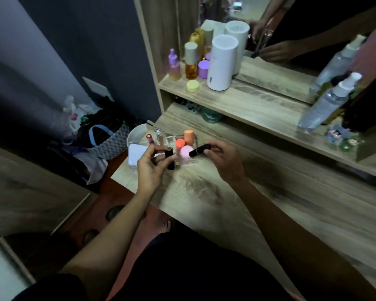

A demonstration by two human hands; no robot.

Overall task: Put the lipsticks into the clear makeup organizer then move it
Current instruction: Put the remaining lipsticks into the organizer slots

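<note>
Right now the clear acrylic makeup organizer (188, 158) sits on the pale wood-grain vanity top (237, 192), just beyond my fingers, already crowded with an orange sponge (188, 135), a coral one (180, 143) and a pink one (186, 151). My left hand (152, 168) is closed around a square black lipstick tube (169, 158), kept upright so it should drop straight into a slot. My right hand (224, 158) pinches a round black lipstick tube (199, 151) by its end, tilted toward the organizer. A white pad (136, 156) lies to the left, beside a white bowl (137, 132).
</note>
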